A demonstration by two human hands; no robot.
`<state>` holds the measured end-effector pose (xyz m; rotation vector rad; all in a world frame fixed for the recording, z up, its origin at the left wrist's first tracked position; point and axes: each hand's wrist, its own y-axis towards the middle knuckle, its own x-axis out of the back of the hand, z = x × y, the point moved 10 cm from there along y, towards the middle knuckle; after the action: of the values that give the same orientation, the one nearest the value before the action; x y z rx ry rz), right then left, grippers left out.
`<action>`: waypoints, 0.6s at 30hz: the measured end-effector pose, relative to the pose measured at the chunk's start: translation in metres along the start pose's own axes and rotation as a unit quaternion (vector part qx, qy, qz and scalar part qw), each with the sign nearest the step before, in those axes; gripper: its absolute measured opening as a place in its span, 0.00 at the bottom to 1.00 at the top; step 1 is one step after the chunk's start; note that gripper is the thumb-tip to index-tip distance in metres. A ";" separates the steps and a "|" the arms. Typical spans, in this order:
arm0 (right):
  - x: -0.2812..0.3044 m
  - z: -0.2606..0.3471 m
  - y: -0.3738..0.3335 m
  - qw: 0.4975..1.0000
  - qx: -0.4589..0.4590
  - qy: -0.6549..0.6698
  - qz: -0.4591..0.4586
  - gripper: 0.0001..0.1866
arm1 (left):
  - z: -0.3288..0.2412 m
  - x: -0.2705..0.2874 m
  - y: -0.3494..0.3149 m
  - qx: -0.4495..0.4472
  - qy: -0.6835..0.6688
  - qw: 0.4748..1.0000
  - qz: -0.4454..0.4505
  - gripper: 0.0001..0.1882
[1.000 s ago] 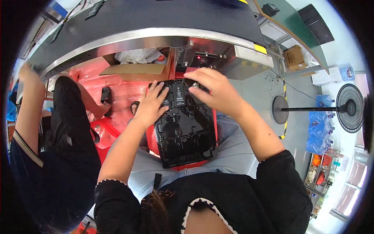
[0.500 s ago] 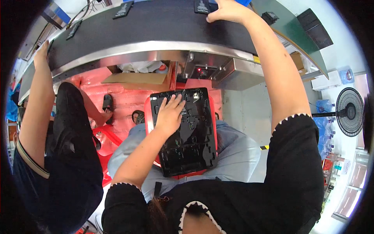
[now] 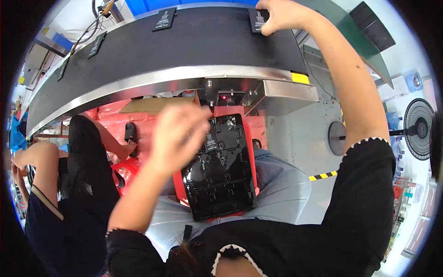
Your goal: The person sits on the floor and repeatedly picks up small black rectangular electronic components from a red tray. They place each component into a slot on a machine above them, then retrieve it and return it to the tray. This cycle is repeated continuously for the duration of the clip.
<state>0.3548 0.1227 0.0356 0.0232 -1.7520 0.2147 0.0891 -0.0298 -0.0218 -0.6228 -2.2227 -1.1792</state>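
My right hand [image 3: 288, 17] reaches onto the dark belt, its thumb and fingers closed around the right edge of a flat black rectangular pack with white print [image 3: 257, 21]. My left hand [image 3: 177, 138] is smeared by motion above the left side of a black moulded plastic tray [image 3: 221, 184]; its finger state is unclear. The tray has several shaped recesses and rests on a red stool [image 3: 253, 159] between my legs. A similar flat black pack [image 3: 211, 142] lies in the tray's upper left area, partly hidden by my left hand.
More packs [image 3: 164, 19] lie spaced along the conveyor belt [image 3: 184, 46], which has a metal edge. Beneath it hang a metal housing [image 3: 286, 94] and an open cardboard box [image 3: 157, 105]. A co-worker [image 3: 87, 184] sits close at left. A fan [image 3: 417, 131] stands at right.
My left hand has lifted off the tray, uncovering a pack in it. The belt's packs have shifted right, my right hand staying at the rightmost one. The co-worker's hand has left the belt.
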 end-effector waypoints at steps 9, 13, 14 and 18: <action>-0.035 0.198 -0.185 0.867 0.279 0.410 -0.048 0.43 | 0.172 0.012 0.200 0.110 0.149 0.967 0.174 0.46; -0.185 0.212 -0.163 0.900 0.110 0.421 -0.007 0.45 | 0.177 -0.002 0.196 0.225 0.096 0.927 0.284 0.43; -0.214 0.193 -0.162 0.921 0.053 0.382 -0.054 0.45 | 0.175 -0.023 0.206 0.206 0.089 0.937 0.268 0.42; -0.241 0.190 -0.140 0.953 0.046 0.296 -0.049 0.47 | 0.157 -0.013 0.195 0.148 0.004 0.974 0.171 0.38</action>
<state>0.2352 -0.0700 -0.2149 0.1022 -1.1390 0.2044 0.1813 0.2012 0.0124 -0.8300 -2.1174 -0.6630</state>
